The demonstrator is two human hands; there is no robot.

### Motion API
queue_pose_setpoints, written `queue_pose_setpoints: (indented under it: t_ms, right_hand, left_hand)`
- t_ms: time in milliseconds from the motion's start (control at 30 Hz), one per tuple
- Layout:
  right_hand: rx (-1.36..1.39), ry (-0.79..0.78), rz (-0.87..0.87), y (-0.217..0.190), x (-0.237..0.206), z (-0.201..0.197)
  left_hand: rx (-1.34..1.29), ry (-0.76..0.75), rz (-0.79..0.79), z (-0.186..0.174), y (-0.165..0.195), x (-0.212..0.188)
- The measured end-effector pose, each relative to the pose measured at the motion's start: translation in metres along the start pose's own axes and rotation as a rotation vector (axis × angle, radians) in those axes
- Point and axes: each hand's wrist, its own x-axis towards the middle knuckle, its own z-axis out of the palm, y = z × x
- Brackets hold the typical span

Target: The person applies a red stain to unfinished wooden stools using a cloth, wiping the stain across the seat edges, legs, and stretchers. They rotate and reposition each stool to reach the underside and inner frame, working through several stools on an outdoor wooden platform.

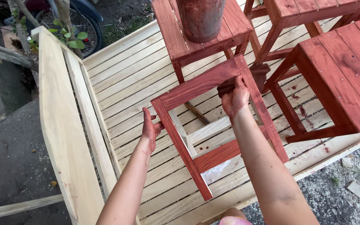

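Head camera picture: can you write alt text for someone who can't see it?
A person's right hand rubs a dark rag along the top rail of a red-stained wooden frame while the left hand steadies its leg. It stands on a pale slatted platform beside red stools.

Red-stained wooden stool frame (213,125), tilted on its side, dark stain-soaked rag (226,86) against its top rail.
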Motion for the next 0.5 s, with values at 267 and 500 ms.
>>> queue_pose_setpoints:
  t_ms: [267, 500]
  right_hand:
    - [-0.305, 0.138, 0.432, 0.089, -0.078, 0.044]
    - [-0.915, -0.11, 0.588, 0.149, -0.101, 0.027]
  left_hand:
    - [-0.04, -0.039, 0.003, 0.001, -0.003, -0.001]
    - [-0.093, -0.135, 0.05, 0.0, 0.002, -0.02]
